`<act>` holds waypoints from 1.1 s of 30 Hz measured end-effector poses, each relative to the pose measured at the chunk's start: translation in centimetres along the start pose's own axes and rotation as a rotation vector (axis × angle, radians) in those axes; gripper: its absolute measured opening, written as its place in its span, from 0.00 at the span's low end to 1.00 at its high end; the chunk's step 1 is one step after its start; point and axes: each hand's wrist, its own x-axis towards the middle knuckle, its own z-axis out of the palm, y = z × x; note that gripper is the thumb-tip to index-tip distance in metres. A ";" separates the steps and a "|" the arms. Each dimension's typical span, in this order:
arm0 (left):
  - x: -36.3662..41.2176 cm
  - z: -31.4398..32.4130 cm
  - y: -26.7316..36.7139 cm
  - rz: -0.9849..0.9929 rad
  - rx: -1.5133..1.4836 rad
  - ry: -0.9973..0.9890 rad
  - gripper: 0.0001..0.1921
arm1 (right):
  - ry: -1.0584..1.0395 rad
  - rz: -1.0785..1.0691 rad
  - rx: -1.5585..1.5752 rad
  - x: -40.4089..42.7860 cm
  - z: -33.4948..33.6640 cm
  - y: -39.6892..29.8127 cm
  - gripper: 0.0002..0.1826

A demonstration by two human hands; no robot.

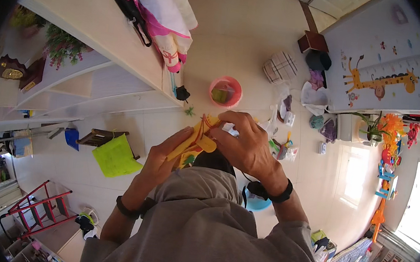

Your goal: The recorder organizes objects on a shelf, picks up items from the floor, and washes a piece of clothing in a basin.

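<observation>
A yellow felt-like piece (206, 144) with a rounded tab and red cord or trim is held up in front of my body. My left hand (165, 153) grips its left edge, fingers along the upper side. At its upper right corner, my right hand (245, 140) pinches the edge and the red cord between thumb and fingers. Below the yellow piece shows a part with a green tree-like shape (189, 160). The palm sides and some fingertips are hidden from view.
A pink bin (225, 91) stands on the tiled floor ahead. To the left are a chair with a lime-green cushion (117, 155) and a red step ladder (42, 211). A checked stool (280, 67), bags and small items lie on the right. A blue basin (257, 202) is beside me.
</observation>
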 end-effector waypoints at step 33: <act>4.3 4.3 6.1 -0.180 0.152 -0.454 0.31 | 0.003 0.281 0.050 -7.9 -0.7 -1.2 0.07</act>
